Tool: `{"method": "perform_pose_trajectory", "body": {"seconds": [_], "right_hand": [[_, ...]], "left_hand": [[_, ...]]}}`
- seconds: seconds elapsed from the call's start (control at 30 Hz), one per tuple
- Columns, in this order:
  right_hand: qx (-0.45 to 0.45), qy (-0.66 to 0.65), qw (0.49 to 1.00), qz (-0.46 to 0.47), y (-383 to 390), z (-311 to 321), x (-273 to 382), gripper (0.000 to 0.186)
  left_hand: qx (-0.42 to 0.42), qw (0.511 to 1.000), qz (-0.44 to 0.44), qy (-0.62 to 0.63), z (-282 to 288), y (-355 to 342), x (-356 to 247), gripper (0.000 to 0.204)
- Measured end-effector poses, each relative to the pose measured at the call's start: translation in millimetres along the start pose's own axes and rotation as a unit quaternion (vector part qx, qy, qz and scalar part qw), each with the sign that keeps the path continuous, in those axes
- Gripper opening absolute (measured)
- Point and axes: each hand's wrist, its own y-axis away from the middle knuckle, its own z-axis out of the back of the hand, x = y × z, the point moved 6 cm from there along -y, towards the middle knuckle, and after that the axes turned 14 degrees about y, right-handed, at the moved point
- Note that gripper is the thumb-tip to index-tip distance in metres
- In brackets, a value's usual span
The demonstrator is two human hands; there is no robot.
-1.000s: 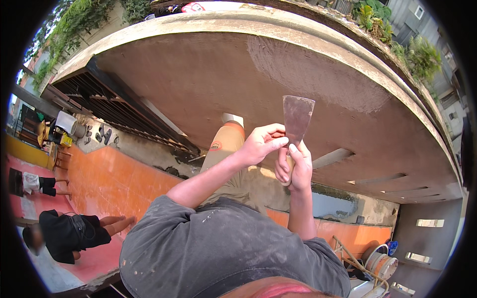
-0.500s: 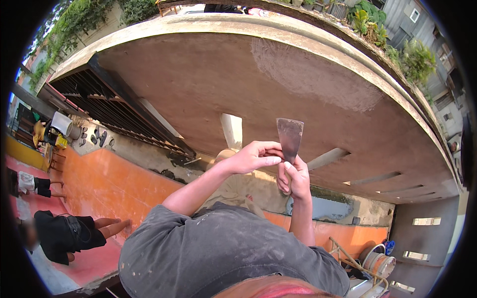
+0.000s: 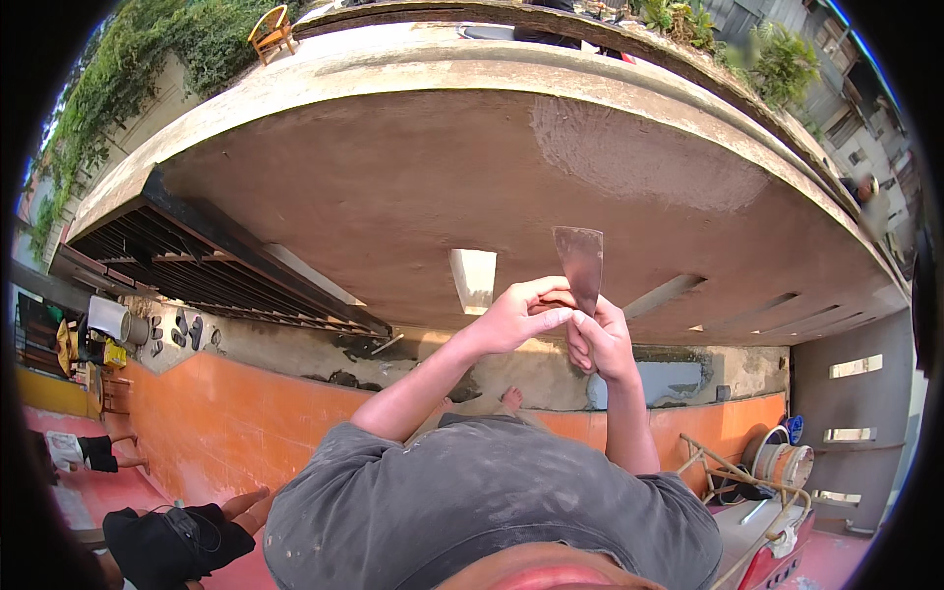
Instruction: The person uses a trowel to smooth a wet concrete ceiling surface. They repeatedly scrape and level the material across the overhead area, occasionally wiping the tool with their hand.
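A putty knife (image 3: 582, 258) with a flared, dull metal blade points up before the wall. My right hand (image 3: 608, 344) wraps round its lower end, which the fingers hide, with the thumb on the base of the blade. From the other side my left hand (image 3: 521, 317) closes on the blade's base, its thumb in front and its fingertips partly behind the metal. Beyond both hands curves a brown plastered wall (image 3: 344, 187), with a paler, rough patch (image 3: 639, 157) at its upper right. The blade appears apart from the wall, though the gap is hard to judge.
Slots pierce the wall, one slot (image 3: 474, 280) left of my hands. A dark metal grille (image 3: 187, 251) stands left. Below lie a water puddle (image 3: 659, 382) and orange floor (image 3: 265, 403). Two people, one in black shorts (image 3: 162, 546), are at lower left; a tubular frame (image 3: 703, 462) is at right.
The view has shifted, showing more of my feet and the floor. Both hands still hold the putty knife, and its blade has turned slightly, leaning more to the left at the top.
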Motion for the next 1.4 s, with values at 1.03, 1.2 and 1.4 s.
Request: {"method": "perform_pose_trajectory", "body": {"seconds": [1.03, 1.2, 1.4], "right_hand": [[-0.284, 0.159, 0.94, 0.1, -17, -41, 22, 0.06], [-0.306, 0.244, 0.918, 0.073, -46, -43, 25, 0.061], [-0.35, 0.335, 0.871, 0.087, -56, -47, 22, 0.062]], "left_hand": [[-0.233, 0.785, -0.303, -0.487, 93, 89, -132, 0.067], [-0.27, 0.689, -0.181, -0.648, 134, 81, -137, 0.103], [-0.254, 0.595, -0.096, -0.756, 167, 78, -129, 0.105]]}}
